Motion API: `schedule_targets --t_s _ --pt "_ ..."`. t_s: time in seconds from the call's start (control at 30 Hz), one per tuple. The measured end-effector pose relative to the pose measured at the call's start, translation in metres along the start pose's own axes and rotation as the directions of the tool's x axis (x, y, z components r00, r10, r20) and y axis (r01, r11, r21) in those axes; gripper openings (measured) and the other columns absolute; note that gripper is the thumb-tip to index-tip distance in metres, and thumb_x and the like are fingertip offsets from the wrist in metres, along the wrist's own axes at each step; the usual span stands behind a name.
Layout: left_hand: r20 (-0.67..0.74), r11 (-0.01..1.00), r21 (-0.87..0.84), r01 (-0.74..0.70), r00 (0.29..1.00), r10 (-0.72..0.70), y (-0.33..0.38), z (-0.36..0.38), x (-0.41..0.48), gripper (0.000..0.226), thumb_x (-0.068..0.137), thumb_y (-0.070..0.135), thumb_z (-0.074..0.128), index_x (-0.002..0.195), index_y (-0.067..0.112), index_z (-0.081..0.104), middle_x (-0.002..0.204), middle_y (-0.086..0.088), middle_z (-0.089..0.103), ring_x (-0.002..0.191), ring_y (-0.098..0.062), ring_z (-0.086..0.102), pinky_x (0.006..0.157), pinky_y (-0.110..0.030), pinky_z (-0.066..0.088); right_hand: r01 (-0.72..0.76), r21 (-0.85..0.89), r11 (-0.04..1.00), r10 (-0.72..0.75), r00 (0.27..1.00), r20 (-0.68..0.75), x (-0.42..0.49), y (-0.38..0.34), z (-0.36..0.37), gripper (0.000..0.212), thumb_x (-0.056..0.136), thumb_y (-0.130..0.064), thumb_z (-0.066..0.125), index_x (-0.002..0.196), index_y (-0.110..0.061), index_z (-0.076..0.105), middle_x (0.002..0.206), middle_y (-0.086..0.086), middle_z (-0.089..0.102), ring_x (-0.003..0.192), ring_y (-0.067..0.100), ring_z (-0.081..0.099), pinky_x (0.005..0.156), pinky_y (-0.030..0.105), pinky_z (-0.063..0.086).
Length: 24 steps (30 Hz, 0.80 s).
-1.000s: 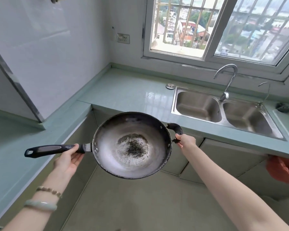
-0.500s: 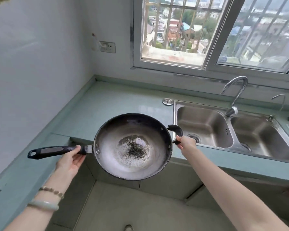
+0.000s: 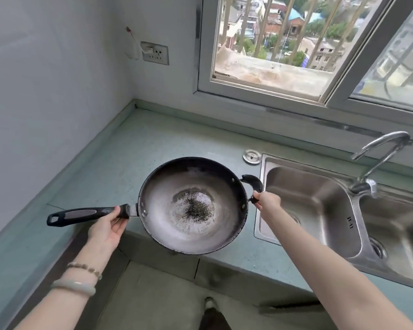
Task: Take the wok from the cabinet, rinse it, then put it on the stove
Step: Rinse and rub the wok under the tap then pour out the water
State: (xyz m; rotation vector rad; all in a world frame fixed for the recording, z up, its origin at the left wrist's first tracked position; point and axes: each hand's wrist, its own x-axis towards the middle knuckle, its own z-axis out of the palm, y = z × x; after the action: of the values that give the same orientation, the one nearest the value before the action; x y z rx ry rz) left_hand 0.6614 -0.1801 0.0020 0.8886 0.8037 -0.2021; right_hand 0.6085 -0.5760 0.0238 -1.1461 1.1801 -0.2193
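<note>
Above the front edge of the worktop (image 3: 153, 144), just left of the sink (image 3: 308, 186), the wok (image 3: 191, 206) is held level in the air. The left grip (image 3: 107, 228) grasps its long handle (image 3: 81, 214); the right grip (image 3: 266, 201) grasps the small side handle (image 3: 253, 184).

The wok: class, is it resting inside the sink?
No, the left hand and right hand hold the wok in the air, left of the sink.

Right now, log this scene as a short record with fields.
wok: held in the air above the counter edge, dark specks in its middle
left hand: grips the long handle
right hand: grips the side handle
sink: right of the wok, two basins
faucet: no stream visible
stage: wok not yet in the sink
</note>
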Motion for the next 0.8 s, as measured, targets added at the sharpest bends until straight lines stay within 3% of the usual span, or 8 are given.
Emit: schedule_targets --t_s 0.13,0.23,0.4,0.5,0.57,0.63,0.8 --pt "-0.05 0.998 -0.059 -0.003 0.999 0.0 -0.012 0.021 0.011 0.005 0.092 0.005 0.056 0.088 0.009 0.056 0.056 -0.001 0.07 0.093 -0.019 0.061 0.098 -0.034 0.045 -0.019 -0.046 0.999 0.021 0.999 0.05 0.04 -0.017 0.019 0.014 0.084 0.008 0.062 0.084 0.0 0.051 0.077 0.01 0.054 0.063 0.015 0.054 0.096 0.039 0.051" --pt "-0.082 0.996 -0.088 -0.009 0.997 0.002 -0.021 0.035 0.022 0.006 0.092 0.005 0.056 0.089 0.01 0.057 0.057 0.0 0.07 0.103 -0.02 0.059 0.096 -0.033 0.046 -0.008 -0.074 0.997 0.013 0.997 0.073 0.068 -0.031 0.035 0.021 0.085 0.008 0.061 0.074 -0.004 0.048 0.073 0.007 0.052 0.063 0.014 0.054 0.098 0.038 0.049" --pt "-0.12 0.992 -0.125 -0.025 0.993 0.01 -0.033 0.049 0.028 0.005 0.092 0.006 0.056 0.091 0.01 0.057 0.06 0.0 0.071 0.081 -0.014 0.066 0.102 -0.032 0.043 0.017 -0.151 0.988 0.0 0.994 0.111 0.107 -0.045 0.06 0.024 0.087 0.005 0.061 0.07 -0.006 0.047 0.072 0.005 0.054 0.064 0.013 0.054 0.1 0.04 0.048" --pt "-0.138 0.988 -0.154 -0.027 0.99 0.006 -0.042 0.055 0.024 0.006 0.092 0.007 0.056 0.09 0.012 0.057 0.06 0.001 0.071 0.097 -0.017 0.063 0.103 -0.033 0.042 0.04 -0.19 0.981 -0.008 0.986 0.166 0.124 -0.049 0.069 0.005 0.087 0.002 0.062 0.088 0.0 0.058 0.077 0.006 0.058 0.07 0.016 0.057 0.101 0.041 0.047" --pt "-0.14 0.985 -0.173 -0.026 0.99 0.001 -0.048 0.056 0.023 0.005 0.093 0.007 0.055 0.092 0.011 0.058 0.062 0.0 0.072 0.108 -0.019 0.057 0.104 -0.034 0.041 0.052 -0.22 0.974 -0.006 0.979 0.203 0.135 -0.052 0.075 0.025 0.087 0.001 0.062 0.111 0.005 0.057 0.093 0.011 0.061 0.077 0.018 0.058 0.1 0.039 0.048" --pt "-0.128 0.983 -0.185 -0.018 0.992 -0.006 -0.053 0.057 0.022 0.006 0.093 0.007 0.054 0.095 0.011 0.059 0.066 -0.001 0.073 0.111 -0.02 0.056 0.104 -0.035 0.041 0.082 -0.258 0.963 -0.02 0.972 0.235 0.142 -0.059 0.081 0.019 0.087 0.001 0.062 0.106 0.003 0.059 0.104 0.016 0.061 0.084 0.02 0.058 0.099 0.039 0.049" --pt "-0.126 0.97 -0.243 -0.014 0.992 -0.018 -0.075 0.06 0.004 0.008 0.094 0.005 0.052 0.097 0.007 0.059 0.097 -0.009 0.067 0.112 -0.022 0.055 0.107 -0.035 0.039 0.148 -0.329 0.933 -0.042 0.95 0.309 0.151 -0.079 0.096 0.039 0.087 -0.001 0.063 0.124 0.005 0.052 0.094 0.01 0.059 0.088 0.021 0.057 0.1 0.039 0.048"
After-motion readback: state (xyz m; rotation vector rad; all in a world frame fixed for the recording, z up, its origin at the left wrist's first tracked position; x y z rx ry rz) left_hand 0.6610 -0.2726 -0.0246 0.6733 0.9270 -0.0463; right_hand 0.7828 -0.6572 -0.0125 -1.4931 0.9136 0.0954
